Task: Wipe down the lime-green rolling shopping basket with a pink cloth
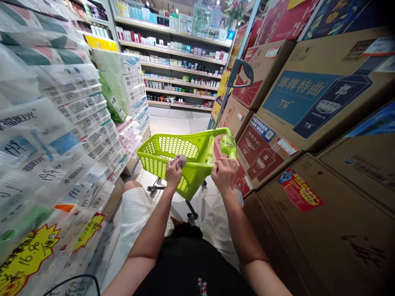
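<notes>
A lime-green shopping cart (pixel 160 164) with perforated basket walls stands in front of me, turned sideways. At its near rim my left hand (pixel 173 174) is closed on a crumpled greyish-mauve cloth (pixel 181 159), which lies against the rim. My right hand (pixel 224 172) is wrapped around the cart's green frame by the handle end, to the right; its palm side is hidden. The cart's handle (pixel 222 131) rises just beyond that hand. Below the basket, dark wheels (pixel 192 214) rest on the tiled floor.
Stacked plastic-wrapped tissue packs (pixel 83 111) line the left side, with yellow price signs (pixel 27 255). Cardboard cartons (pixel 296 94) are piled close on the right. A grey pole with a loop handle (pixel 243 74) leans by them. Shelves of small goods (pixel 185 55) stand across the back, beyond pale floor tiles (pixel 175 114).
</notes>
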Motion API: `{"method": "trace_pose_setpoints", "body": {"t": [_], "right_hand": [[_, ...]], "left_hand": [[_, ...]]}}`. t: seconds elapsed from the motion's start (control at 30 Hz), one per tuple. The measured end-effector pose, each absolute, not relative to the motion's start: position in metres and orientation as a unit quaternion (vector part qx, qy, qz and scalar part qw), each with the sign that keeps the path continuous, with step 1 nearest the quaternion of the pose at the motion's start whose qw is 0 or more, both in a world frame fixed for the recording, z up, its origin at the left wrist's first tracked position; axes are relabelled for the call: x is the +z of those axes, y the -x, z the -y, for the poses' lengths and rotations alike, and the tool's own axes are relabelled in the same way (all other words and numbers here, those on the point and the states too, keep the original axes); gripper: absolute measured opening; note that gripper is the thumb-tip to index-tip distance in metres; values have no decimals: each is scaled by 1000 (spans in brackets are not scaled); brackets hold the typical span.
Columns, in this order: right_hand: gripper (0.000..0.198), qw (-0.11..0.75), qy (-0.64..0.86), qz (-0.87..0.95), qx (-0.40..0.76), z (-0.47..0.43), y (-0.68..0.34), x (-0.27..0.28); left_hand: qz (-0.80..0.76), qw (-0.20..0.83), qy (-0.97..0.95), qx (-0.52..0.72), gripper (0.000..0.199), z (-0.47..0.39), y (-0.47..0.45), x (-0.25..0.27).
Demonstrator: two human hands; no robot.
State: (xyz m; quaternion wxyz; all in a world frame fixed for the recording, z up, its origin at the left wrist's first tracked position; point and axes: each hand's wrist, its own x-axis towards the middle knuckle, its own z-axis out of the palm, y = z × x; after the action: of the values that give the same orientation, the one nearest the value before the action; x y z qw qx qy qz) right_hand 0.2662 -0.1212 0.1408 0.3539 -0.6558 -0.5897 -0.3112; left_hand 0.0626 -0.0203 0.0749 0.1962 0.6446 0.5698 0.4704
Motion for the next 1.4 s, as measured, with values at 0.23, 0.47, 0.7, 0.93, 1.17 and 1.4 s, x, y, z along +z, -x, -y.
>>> {"method": "trace_pose_setpoints", "body": {"t": [0.23, 0.47, 0.7, 0.93, 1.17, 1.4], "right_hand": [[11, 331, 655, 589, -338, 119, -244, 125], [12, 326, 650, 610, -315, 119, -268, 119], [13, 351, 662, 591, -298, 121, -281, 116], [15, 342, 651, 596, -322, 121, -288, 113], [13, 343, 647, 590, -341, 117, -290, 109], [15, 346, 655, 587, -327, 119, -285, 111]], "left_hand": [[-540, 235, -639, 495, 28, 20, -63, 62], [-623, 216, -591, 464, 33, 4, -34, 60], [-583, 241, -610, 480, 30, 7, -38, 54], [-684, 211, -529, 455, 34, -4, -6, 59], [-544, 208, -713, 390, 33, 2, -13, 58], [-691, 148, -605, 367, 37, -30, 43, 71]]}}
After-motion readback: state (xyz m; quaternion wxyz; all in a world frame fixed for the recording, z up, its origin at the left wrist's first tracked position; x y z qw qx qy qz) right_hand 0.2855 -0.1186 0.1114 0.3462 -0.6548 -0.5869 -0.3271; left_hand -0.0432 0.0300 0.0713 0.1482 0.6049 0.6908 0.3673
